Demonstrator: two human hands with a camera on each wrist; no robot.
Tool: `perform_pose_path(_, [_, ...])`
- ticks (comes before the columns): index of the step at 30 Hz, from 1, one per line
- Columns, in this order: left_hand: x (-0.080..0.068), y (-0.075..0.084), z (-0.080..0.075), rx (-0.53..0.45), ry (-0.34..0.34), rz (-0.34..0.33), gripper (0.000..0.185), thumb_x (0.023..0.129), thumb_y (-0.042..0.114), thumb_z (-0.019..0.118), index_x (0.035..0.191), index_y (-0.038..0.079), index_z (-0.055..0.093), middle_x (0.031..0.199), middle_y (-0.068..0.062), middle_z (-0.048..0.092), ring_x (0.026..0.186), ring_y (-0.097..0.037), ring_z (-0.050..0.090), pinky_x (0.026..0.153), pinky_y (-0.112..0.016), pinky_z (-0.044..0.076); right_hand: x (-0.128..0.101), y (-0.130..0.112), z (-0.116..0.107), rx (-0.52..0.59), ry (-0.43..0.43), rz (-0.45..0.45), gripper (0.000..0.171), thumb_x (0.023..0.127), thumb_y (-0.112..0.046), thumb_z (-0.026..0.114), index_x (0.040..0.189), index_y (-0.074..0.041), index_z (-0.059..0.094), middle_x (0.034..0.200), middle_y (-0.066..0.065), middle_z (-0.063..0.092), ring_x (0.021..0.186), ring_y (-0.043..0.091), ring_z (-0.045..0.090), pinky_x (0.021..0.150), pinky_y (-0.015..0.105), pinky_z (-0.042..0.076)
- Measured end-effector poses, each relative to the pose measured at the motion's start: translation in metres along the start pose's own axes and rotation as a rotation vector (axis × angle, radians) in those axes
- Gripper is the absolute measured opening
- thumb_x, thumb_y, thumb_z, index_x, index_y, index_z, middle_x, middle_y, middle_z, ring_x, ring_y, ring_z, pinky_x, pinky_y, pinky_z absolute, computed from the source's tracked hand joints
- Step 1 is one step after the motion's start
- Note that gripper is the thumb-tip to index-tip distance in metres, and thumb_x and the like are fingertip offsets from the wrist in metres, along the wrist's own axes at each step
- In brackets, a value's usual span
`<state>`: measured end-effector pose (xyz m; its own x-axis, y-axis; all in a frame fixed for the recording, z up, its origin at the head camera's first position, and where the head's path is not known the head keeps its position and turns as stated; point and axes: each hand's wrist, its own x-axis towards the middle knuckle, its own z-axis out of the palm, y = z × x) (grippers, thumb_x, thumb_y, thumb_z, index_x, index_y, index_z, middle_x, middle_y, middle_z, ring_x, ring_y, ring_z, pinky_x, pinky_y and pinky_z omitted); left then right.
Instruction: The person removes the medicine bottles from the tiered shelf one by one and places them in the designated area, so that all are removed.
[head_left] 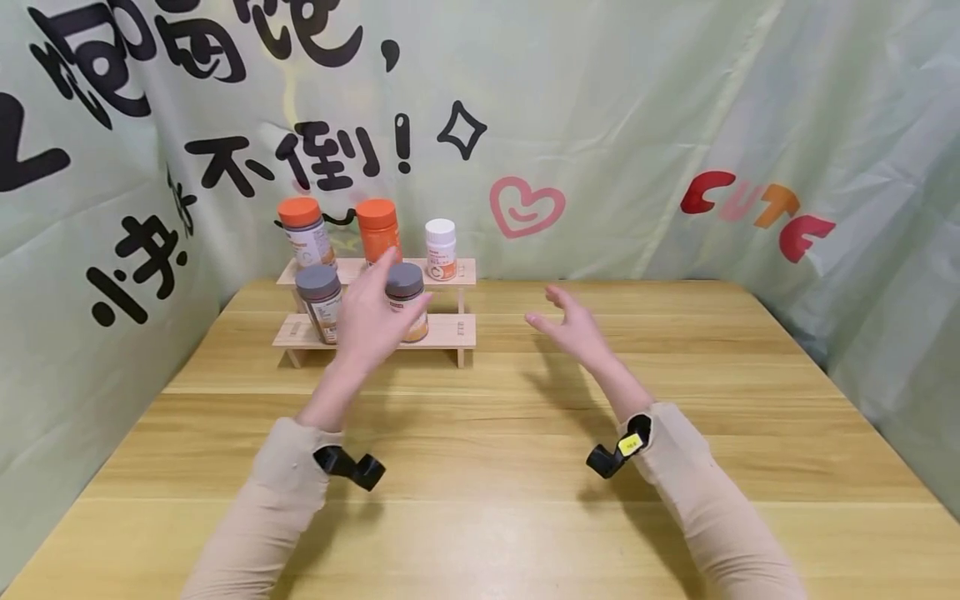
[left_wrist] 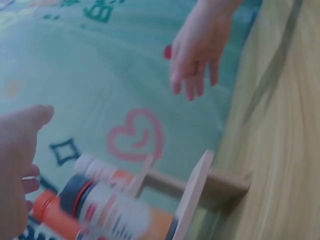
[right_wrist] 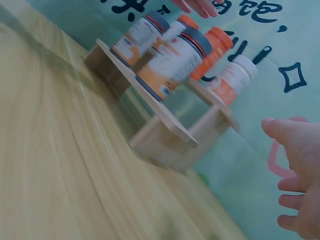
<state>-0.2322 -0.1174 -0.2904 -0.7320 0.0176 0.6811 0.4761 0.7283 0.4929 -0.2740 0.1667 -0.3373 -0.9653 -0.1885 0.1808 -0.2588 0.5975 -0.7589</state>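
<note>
My left hand [head_left: 369, 321] hovers over the front of a two-tier wooden rack [head_left: 450, 332], fingers extended and nothing in its grasp. It lies in front of a grey-lidded supplement bottle [head_left: 406, 282], hiding part of it; a second grey-lidded bottle [head_left: 318, 302] stands just to its left. On the upper tier are a white bottle with an orange lid [head_left: 302, 227], an orange bottle [head_left: 377, 223] partly behind the fingertips, and a small white-capped bottle [head_left: 441, 250]. Out to the right of the rack, my right hand [head_left: 579, 332] is held above the table, thumb and fingers apart, holding nothing.
The wooden table [head_left: 480, 467] runs back to a pale green curtain [head_left: 622, 142] printed with black characters, a pink heart [head_left: 527, 207] and coloured letters. Curtain also hangs along both sides. Each wrist wears a black camera mount [head_left: 348, 467].
</note>
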Motion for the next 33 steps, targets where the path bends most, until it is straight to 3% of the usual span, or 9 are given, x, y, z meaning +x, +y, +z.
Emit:
perform_pose_path(5, [-0.010, -0.028, -0.026, -0.078, 0.162, -0.035, 0.060, 0.076, 0.020, 0.077, 0.126, -0.002, 0.053, 0.123, -0.016, 0.058, 0.113, -0.030, 0.054, 0.097, -0.041, 0.040, 0.002, -0.010, 0.018, 0.076, -0.024, -0.006, 0.069, 0.089, -0.028, 0.063, 0.142, 0.001, 0.030, 0.143, 0.020, 0.037, 0.131, 0.034, 0.032, 0.106, 0.047, 0.028])
perform_pose_path(8, [-0.016, -0.046, -0.042, -0.140, 0.226, -0.121, 0.056, 0.078, 0.014, 0.075, 0.127, -0.002, 0.053, 0.125, -0.016, 0.057, 0.117, -0.026, 0.052, 0.101, -0.034, 0.038, 0.005, -0.015, 0.027, 0.098, -0.031, -0.007, 0.070, 0.088, -0.029, 0.064, 0.142, 0.001, 0.031, 0.142, 0.019, 0.037, 0.130, 0.035, 0.033, 0.105, 0.048, 0.030])
perform_pose_path(11, [-0.022, -0.066, -0.057, -0.169, 0.233, -0.247, 0.056, 0.081, 0.018, 0.072, 0.130, 0.001, 0.051, 0.131, -0.011, 0.053, 0.123, -0.020, 0.046, 0.104, -0.028, 0.032, 0.008, -0.019, 0.036, 0.123, -0.043, -0.009, 0.070, 0.088, -0.028, 0.065, 0.142, 0.001, 0.031, 0.141, 0.019, 0.038, 0.129, 0.035, 0.034, 0.104, 0.047, 0.031])
perform_pose_path(14, [-0.029, -0.085, -0.068, -0.188, 0.178, -0.389, 0.060, 0.085, 0.026, 0.068, 0.137, 0.007, 0.044, 0.139, -0.006, 0.045, 0.130, -0.017, 0.037, 0.108, -0.027, 0.024, 0.011, -0.021, 0.045, 0.140, -0.060, -0.005, 0.071, 0.087, -0.028, 0.065, 0.142, 0.001, 0.031, 0.141, 0.019, 0.039, 0.129, 0.035, 0.035, 0.104, 0.046, 0.032])
perform_pose_path(18, [-0.037, -0.111, -0.075, -0.207, 0.073, -0.510, 0.069, 0.087, 0.032, 0.065, 0.143, 0.007, 0.034, 0.146, -0.008, 0.035, 0.135, -0.020, 0.029, 0.111, -0.032, 0.018, 0.014, -0.021, 0.060, 0.153, -0.079, -0.006, 0.071, 0.086, -0.026, 0.066, 0.141, 0.003, 0.032, 0.139, 0.020, 0.041, 0.128, 0.035, 0.036, 0.104, 0.045, 0.033])
perform_pose_path(23, [-0.043, -0.141, -0.076, -0.243, -0.058, -0.572, 0.079, 0.088, 0.038, 0.061, 0.146, 0.002, 0.021, 0.150, -0.014, 0.024, 0.137, -0.028, 0.022, 0.112, -0.040, 0.015, 0.018, -0.018, 0.074, 0.181, -0.111, 0.021, 0.072, 0.085, -0.026, 0.068, 0.140, 0.002, 0.033, 0.139, 0.018, 0.042, 0.128, 0.033, 0.037, 0.104, 0.044, 0.033])
perform_pose_path(33, [-0.050, -0.184, -0.075, -0.326, -0.283, -0.609, 0.082, 0.091, 0.034, 0.057, 0.146, -0.004, 0.010, 0.149, -0.023, 0.016, 0.136, -0.038, 0.016, 0.111, -0.046, 0.013, 0.026, -0.016, 0.085, 0.220, -0.146, 0.059, 0.074, 0.083, -0.022, 0.070, 0.142, 0.001, 0.032, 0.139, 0.019, 0.041, 0.129, 0.033, 0.036, 0.106, 0.043, 0.030])
